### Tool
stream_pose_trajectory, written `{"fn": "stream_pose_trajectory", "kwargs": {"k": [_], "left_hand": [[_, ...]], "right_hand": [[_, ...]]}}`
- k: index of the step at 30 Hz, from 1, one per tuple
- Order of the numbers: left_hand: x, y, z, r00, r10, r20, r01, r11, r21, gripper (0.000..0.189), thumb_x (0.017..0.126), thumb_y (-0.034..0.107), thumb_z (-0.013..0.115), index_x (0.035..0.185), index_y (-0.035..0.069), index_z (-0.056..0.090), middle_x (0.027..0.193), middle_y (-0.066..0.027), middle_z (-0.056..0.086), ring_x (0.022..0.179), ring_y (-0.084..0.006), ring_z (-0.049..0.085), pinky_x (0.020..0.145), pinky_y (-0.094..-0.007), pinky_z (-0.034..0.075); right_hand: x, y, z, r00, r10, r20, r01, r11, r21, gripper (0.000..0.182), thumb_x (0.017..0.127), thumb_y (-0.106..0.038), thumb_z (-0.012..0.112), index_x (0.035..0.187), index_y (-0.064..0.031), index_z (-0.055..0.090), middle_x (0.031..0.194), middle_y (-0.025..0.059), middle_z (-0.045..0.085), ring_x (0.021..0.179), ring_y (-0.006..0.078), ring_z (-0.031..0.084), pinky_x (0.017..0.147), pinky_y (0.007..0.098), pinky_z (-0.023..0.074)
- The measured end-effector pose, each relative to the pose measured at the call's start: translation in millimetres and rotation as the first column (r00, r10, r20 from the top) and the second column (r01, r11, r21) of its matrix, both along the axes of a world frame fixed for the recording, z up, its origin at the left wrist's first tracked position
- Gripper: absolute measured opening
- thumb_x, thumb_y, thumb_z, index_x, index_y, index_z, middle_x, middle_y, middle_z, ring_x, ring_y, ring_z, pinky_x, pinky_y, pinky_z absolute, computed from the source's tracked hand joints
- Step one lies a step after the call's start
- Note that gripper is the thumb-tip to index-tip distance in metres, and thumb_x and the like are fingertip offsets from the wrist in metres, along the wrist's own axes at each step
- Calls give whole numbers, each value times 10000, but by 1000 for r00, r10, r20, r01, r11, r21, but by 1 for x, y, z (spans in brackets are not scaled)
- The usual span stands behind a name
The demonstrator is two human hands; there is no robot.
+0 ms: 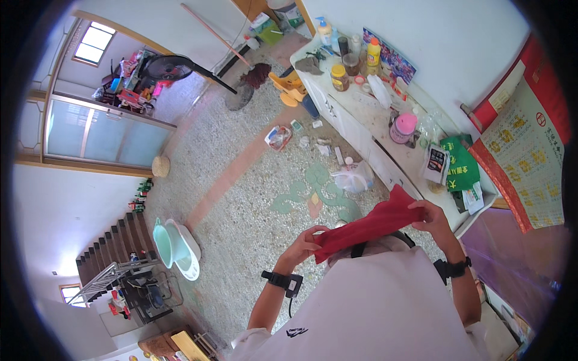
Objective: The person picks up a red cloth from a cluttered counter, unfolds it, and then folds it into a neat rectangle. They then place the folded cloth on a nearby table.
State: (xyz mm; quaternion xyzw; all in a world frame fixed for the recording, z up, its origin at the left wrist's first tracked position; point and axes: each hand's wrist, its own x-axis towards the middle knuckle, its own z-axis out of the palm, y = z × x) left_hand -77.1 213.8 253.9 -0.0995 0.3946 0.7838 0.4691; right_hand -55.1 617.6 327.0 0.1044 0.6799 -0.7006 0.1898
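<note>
A red cloth point(368, 225) stretches between my two hands in front of my waist. One end is pinched by the fingers of my left hand point(303, 246). My right hand point(431, 221) grips the opposite end, near the cabinet's front edge. Above the right hand, a corner of the cloth sticks up. Behind the fabric I see my white shirt and part of a black strap. Each wrist wears a black band with a small device.
A long white cabinet point(347, 108) bears bottles, a honey-coloured jar point(339, 77), a pink-lidded container point(403, 127) and a green bag point(458, 163). On the floor are a white plastic bag point(354, 177), basins point(183, 252), a standing fan point(169, 67) and a mop point(256, 76).
</note>
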Motion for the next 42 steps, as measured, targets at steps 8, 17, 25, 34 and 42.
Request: {"fn": "stream_pose_trajectory", "kwargs": {"k": [8,17,25,34,42], "left_hand": [[-42,42,29,953,14,-304,-61,988,-144,679,682,-154,626,1314,39,471,1288,-107,540,1167,-219,545,957,-320,462],[-68,67,45,487,-759,-432,-9,490,-871,109,788,58,711,882,11,679,993,-117,652,788,-234,620,662,-347,482],[-90,85,70,56,-380,-923,-584,738,-339,194,881,153,629,768,-5,619,688,-35,580,620,-185,556,608,-316,440],[-98,105,91,603,-98,-792,-445,783,-435,238,964,195,544,850,-12,566,692,5,519,672,-59,468,601,-254,414],[-96,166,122,299,-406,-863,-84,890,-448,235,929,183,582,1089,13,550,822,-186,569,679,-225,533,641,-301,440]], "right_hand": [[12,36,-22,988,-139,-65,137,990,-38,436,699,118,657,1102,-37,592,1039,1,592,885,78,557,791,240,463],[25,59,-33,969,38,-245,108,824,556,297,734,68,657,1018,-7,619,859,92,570,781,215,578,736,309,467],[4,56,-29,807,143,-573,398,585,707,107,892,-91,562,918,12,548,1178,159,474,1014,276,508,808,374,433],[-38,42,-11,878,67,-474,295,705,645,323,880,-178,624,1127,-13,497,1020,181,571,982,318,557,873,385,426],[-92,-57,26,802,411,-433,-198,868,456,500,749,-226,741,1182,-76,540,1049,182,620,973,345,601,848,396,473]]}}
